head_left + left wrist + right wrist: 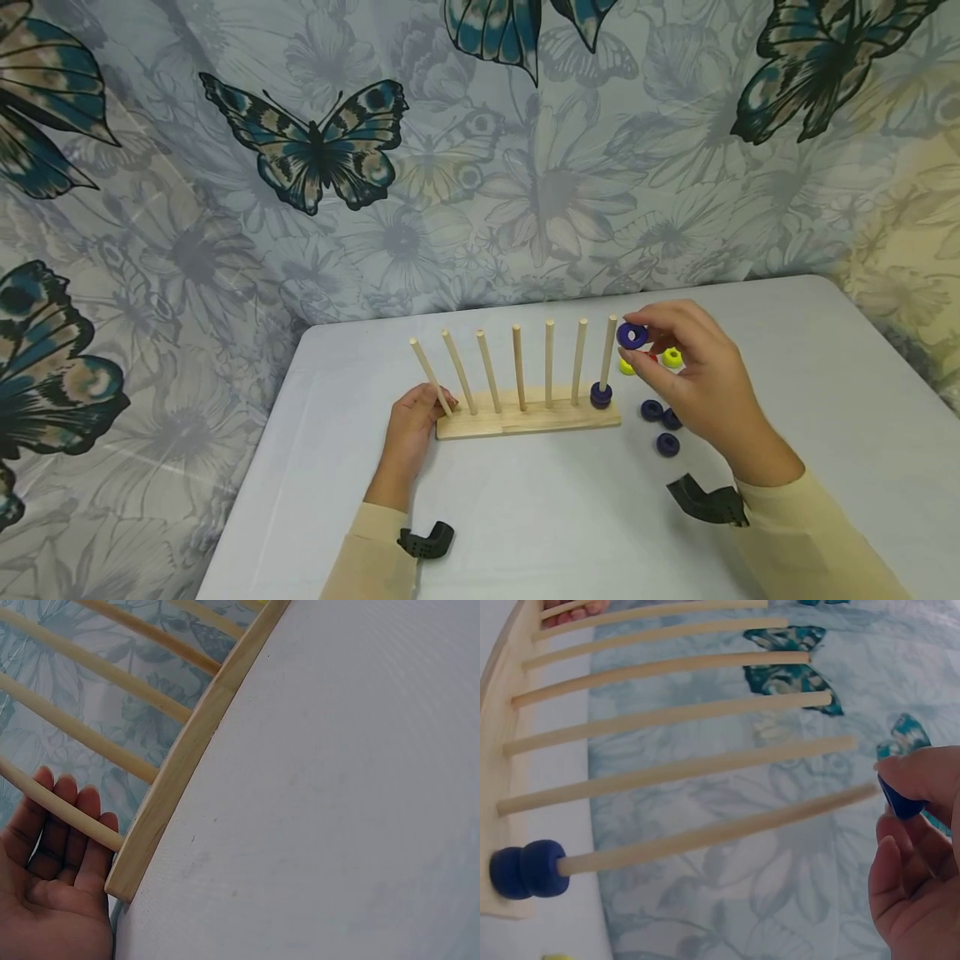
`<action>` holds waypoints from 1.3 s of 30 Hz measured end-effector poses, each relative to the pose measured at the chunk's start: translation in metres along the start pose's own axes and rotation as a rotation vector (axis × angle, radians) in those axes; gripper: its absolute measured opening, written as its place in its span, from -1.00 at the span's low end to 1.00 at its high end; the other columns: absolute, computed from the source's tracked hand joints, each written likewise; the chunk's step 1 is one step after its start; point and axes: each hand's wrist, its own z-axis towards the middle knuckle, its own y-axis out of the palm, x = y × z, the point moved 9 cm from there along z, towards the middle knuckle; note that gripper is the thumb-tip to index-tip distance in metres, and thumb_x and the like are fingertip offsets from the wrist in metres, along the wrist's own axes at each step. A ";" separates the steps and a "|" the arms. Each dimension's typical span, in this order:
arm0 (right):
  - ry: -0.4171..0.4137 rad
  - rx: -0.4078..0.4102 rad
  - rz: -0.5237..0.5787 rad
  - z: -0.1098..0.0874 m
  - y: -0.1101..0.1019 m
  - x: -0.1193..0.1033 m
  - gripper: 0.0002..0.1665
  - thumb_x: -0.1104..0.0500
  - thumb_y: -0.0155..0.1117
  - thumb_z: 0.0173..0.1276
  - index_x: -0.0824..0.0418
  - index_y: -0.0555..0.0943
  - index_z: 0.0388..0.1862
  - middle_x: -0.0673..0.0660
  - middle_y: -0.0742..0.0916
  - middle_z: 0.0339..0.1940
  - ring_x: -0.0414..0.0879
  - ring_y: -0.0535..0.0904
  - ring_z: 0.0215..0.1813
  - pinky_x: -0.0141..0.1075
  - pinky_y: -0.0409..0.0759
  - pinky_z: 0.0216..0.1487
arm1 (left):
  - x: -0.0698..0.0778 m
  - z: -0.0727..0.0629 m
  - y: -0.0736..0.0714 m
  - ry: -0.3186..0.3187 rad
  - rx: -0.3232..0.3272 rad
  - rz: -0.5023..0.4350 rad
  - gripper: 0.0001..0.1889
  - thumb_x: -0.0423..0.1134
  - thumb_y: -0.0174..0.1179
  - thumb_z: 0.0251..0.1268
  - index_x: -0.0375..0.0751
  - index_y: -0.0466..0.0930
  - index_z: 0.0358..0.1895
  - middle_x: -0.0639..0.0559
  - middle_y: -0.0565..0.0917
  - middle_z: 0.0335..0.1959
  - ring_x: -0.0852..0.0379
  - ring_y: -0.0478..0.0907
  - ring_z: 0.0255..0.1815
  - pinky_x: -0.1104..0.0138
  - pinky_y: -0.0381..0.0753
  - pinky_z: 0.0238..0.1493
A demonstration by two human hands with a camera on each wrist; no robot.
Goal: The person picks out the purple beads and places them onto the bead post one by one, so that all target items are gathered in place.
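A wooden peg rack (525, 423) stands on the table, with several upright pegs in a row. My left hand (412, 421) is at its left end; in the left wrist view its loosely bent fingers (67, 817) lie behind the end peg (67, 812), close to the base. Between thumb and fingertips, my right hand (697, 367) pinches a dark blue ring (632, 337), hole facing the head camera. The ring is beside the tip of the rightmost peg (720, 832). Two blue rings (529, 868) are stacked at the bottom of that peg.
Loose blue rings (667, 445) lie on the white table (540, 517) right of the rack. Farther back are yellow rings (672, 358) and a bit of red, partly hidden by the right hand. A butterfly-patterned cloth (450, 208) hangs behind the table.
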 end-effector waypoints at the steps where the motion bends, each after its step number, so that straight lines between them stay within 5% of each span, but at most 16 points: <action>1: -0.010 0.003 0.004 0.003 0.000 -0.001 -0.32 0.75 0.58 -0.06 0.48 0.70 0.10 0.27 0.71 -0.02 -0.16 0.55 -0.13 -0.57 0.55 -0.07 | 0.000 0.000 0.000 0.004 -0.003 0.003 -0.55 -0.12 0.10 0.78 -0.54 0.66 -0.16 -0.14 0.69 -0.18 -0.01 0.68 -0.02 0.23 0.69 0.16; 9: -0.025 0.000 -0.020 0.014 0.005 -0.003 -0.38 0.71 0.61 -0.02 0.44 0.72 0.06 0.25 0.73 -0.01 -0.15 0.56 -0.06 -0.57 0.53 -0.03 | 0.002 0.000 0.001 0.014 -0.012 0.012 -0.47 -0.14 0.07 0.79 -0.76 0.55 -0.09 -0.06 0.69 -0.20 0.03 0.68 -0.04 0.25 0.69 0.13; 20: -0.025 0.000 -0.011 0.017 0.009 0.002 -0.39 0.69 0.61 0.02 0.42 0.73 0.08 0.24 0.73 0.00 -0.15 0.56 -0.06 -0.56 0.54 -0.04 | 0.003 0.000 0.002 0.023 -0.015 0.018 -0.48 -0.09 0.09 0.78 -0.64 0.62 -0.15 -0.11 0.70 -0.19 0.01 0.67 -0.04 0.25 0.69 0.12; 39: 0.034 -0.040 -0.018 0.019 0.014 0.010 -0.42 0.63 0.62 0.15 0.42 0.70 0.17 0.19 0.70 0.03 -0.18 0.56 -0.03 -0.58 0.56 -0.02 | 0.004 0.000 0.003 0.016 -0.022 0.039 -0.45 -0.12 0.05 0.80 -0.75 0.55 -0.11 -0.04 0.69 -0.22 0.00 0.66 -0.03 0.27 0.68 0.12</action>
